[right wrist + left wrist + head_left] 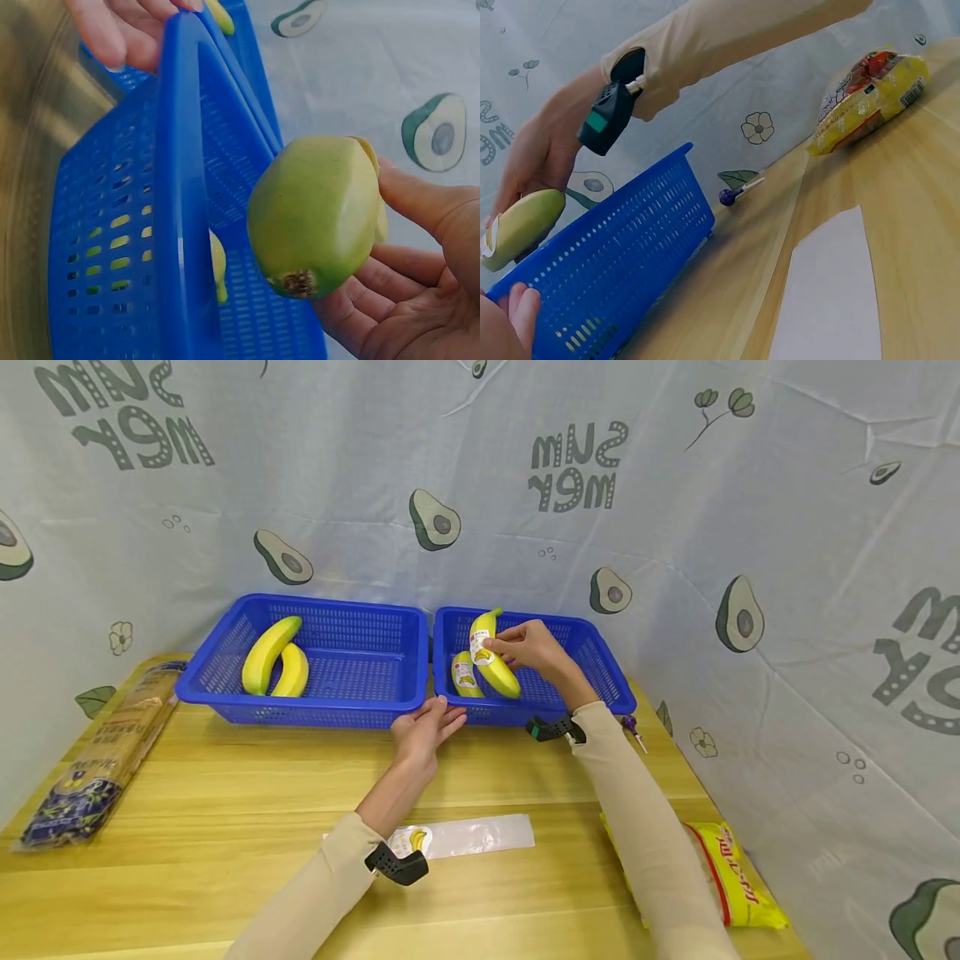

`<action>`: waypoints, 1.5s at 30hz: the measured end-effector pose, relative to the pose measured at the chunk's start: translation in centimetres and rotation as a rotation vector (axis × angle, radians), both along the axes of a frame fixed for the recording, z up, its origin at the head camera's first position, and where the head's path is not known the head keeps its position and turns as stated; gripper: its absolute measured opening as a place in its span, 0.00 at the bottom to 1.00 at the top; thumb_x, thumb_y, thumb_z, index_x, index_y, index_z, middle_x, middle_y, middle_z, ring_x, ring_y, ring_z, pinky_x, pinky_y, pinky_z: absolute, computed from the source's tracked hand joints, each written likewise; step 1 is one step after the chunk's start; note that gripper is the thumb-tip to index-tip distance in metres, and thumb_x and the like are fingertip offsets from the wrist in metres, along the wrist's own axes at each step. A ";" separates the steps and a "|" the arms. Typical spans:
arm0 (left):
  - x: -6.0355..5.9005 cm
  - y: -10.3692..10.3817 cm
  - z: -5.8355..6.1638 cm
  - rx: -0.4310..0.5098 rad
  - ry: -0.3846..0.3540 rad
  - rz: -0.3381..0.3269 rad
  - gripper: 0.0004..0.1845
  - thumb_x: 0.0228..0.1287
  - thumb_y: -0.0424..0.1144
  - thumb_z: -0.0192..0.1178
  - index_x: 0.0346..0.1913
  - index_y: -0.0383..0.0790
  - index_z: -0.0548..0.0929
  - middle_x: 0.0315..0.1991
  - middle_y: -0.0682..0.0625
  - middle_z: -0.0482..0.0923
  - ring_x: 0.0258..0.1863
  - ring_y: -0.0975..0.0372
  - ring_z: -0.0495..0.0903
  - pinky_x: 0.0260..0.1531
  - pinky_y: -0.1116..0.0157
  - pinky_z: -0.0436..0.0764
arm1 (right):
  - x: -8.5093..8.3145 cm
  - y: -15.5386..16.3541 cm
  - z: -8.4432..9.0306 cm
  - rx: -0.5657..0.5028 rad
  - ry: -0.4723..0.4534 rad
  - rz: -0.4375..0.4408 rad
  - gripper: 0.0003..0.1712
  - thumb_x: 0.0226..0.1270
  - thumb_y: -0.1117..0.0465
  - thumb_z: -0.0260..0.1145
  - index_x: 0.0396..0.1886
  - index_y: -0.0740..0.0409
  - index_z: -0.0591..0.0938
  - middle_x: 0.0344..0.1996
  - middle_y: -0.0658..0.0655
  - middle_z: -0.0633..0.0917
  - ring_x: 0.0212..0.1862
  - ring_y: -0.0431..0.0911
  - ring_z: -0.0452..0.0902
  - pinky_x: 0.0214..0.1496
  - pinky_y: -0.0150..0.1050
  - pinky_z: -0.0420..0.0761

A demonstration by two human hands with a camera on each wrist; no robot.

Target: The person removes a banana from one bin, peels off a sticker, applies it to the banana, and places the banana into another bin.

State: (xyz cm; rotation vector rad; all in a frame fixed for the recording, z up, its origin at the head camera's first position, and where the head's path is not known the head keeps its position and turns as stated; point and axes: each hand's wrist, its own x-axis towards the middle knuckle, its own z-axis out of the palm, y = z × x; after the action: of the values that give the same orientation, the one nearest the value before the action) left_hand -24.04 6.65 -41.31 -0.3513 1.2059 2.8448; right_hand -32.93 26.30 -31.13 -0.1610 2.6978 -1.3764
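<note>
- Two pale sleeves lie closest: the left sleeve (pixel 307 893) and the right sleeve (pixel 645 827), which crosses over part of a yellow packet (pixel 742 881) on the wooden surface (pixel 187 860).
- Next comes a flat strip (pixel 483 837) with a banana picture on it, partly covered by the left arm; a black device (pixel 397 864) is worn on the left wrist.
- Along the left edge lies a long clear packet (pixel 105 752) with dark blue print at its near end.
- Farther on, the left hand (pixel 423 731) is at the near left corner of the right basket (pixel 491 716), a blue one; its grip is closed about the rim, thumb above and fingers below.
- Just past that basket's right end lies a small purple-headed stick (pixel 632 727).
- Over the right basket, the right hand (pixel 536 647) has its grip clamped on the held banana (pixel 498 675), thumb against the white label; the fruit is tilted, above the basket floor.
- Beneath it, a labelled banana (pixel 467 675) lies inside the same basket, towards the left.
- Just beside stands the left basket (pixel 352 677), also blue, with two bananas (pixel 270 656) in its left part.
- Behind everything hangs a pale cloth (pixel 337 443) printed with avocados, flowers and lettering.
</note>
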 end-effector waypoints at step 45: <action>0.3 0.1 -0.5 0.021 0.041 -0.013 0.05 0.75 0.22 0.63 0.40 0.32 0.79 0.30 0.42 0.87 0.32 0.54 0.92 0.42 0.57 0.92 | -6.2 1.4 -4.1 0.081 -0.415 -0.102 0.28 0.78 0.57 0.72 0.67 0.73 0.80 0.62 0.71 0.84 0.61 0.61 0.86 0.57 0.48 0.90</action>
State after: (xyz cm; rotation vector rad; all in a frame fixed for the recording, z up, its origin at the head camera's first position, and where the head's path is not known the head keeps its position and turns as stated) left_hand -23.76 6.77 -41.77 -0.2844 1.1800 2.8648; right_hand -39.12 27.69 -35.22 0.2464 2.4321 -1.1661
